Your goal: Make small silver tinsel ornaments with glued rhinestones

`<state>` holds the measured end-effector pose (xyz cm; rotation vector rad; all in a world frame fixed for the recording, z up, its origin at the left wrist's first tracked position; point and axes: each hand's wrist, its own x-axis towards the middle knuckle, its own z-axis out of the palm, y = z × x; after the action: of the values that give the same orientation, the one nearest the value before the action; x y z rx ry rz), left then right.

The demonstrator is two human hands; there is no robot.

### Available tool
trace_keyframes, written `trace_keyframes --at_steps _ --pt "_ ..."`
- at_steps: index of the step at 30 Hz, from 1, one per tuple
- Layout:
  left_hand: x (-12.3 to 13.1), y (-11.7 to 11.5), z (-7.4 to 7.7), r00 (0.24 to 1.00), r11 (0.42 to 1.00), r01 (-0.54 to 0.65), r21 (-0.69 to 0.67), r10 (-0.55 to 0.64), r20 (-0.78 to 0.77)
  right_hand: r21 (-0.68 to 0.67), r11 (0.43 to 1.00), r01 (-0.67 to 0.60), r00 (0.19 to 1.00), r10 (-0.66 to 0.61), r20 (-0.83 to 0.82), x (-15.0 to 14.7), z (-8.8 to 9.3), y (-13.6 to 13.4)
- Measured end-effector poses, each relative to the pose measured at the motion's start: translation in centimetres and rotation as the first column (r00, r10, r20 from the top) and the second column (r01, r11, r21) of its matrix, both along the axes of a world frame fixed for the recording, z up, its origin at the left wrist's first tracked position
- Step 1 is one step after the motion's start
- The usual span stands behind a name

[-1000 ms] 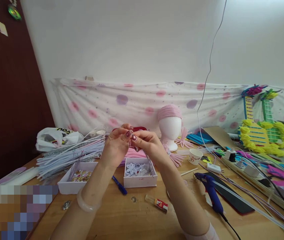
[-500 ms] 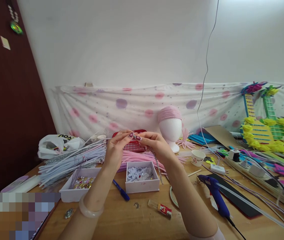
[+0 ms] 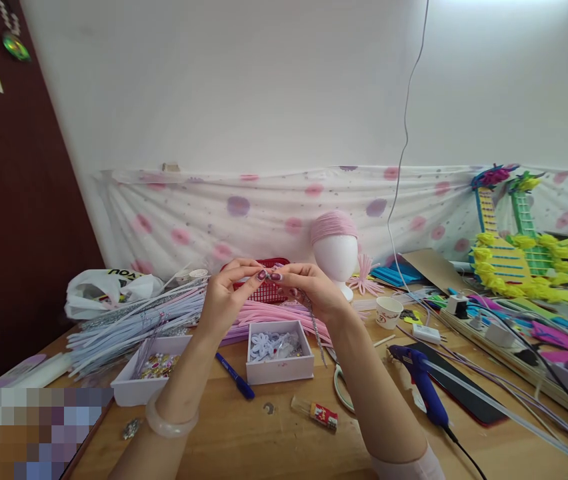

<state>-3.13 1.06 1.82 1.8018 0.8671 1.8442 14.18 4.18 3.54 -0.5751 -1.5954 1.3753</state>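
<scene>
My left hand (image 3: 228, 290) and my right hand (image 3: 314, 288) meet in front of the red basket (image 3: 263, 292), thumbs and fingertips pinched together. Between them is a silver glittery pipe cleaner (image 3: 318, 328), whose loose end dangles below my right palm. The small part right at the fingertips is mostly covered. Under my hands stands a white box (image 3: 280, 372) with pale fuzzy flower shapes (image 3: 263, 345) and small clear packets. Left of it, partly behind my left forearm, another white box (image 3: 129, 393) holds gold and coloured gems (image 3: 160, 365).
Bundles of white-blue (image 3: 134, 333) and pink pipe cleaners (image 3: 269, 313) lie behind the boxes. A foam head (image 3: 337, 257), a paper cup (image 3: 388, 312), a blue glue gun (image 3: 427, 387) and a power strip (image 3: 494, 357) are to the right. A blue pen (image 3: 235, 377) and a lighter (image 3: 315, 412) lie in front.
The view has turned slightly right, so everything sits a little further left. My hands stay pinched together on the silver pipe cleaner, with only slight finger movement.
</scene>
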Motion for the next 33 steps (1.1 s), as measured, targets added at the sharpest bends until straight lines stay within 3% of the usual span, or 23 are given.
trace_keyframes --at_steps 7,11,14,17,20,24,30,33 --pt "-0.8 -1.1 0.7 0.906 0.964 -0.122 0.237 0.206 -0.369 0.051 0.999 0.018 0.998 -0.021 0.062 0.5 -0.1 0.2" --pt "-1.0 -1.8 1.0 0.703 0.855 -0.254 0.452 0.484 -0.521 0.088 0.996 0.033 0.992 -0.043 0.119 0.7 -0.1 0.3" --pt "-0.9 -2.3 1.1 0.579 0.79 -0.27 0.551 0.59 -0.562 0.116 0.993 0.021 0.985 -0.041 0.168 0.8 0.0 0.2" --pt "-0.8 -2.7 1.2 0.514 0.765 -0.263 0.588 0.627 -0.585 0.201 0.98 0.005 0.963 -0.059 0.262 1.0 0.1 0.0" --pt "-0.8 -3.0 1.3 0.468 0.779 -0.235 0.582 0.615 -0.634 0.262 0.965 -0.022 0.937 -0.071 0.342 1.1 0.2 -0.2" --pt "-0.8 -3.3 1.3 0.39 0.792 -0.225 0.567 0.607 -0.693 0.277 0.959 -0.059 0.906 -0.065 0.418 1.2 0.1 -0.2" --pt "0.1 -3.8 0.9 0.221 0.741 -0.263 0.617 0.669 -0.709 0.299 0.951 -0.082 0.882 -0.07 0.465 0.8 -0.2 -0.5" --pt "0.8 -3.8 0.5 0.176 0.724 -0.292 0.625 0.683 -0.709 0.299 0.951 -0.078 0.876 -0.077 0.476 0.6 -0.3 -0.6"
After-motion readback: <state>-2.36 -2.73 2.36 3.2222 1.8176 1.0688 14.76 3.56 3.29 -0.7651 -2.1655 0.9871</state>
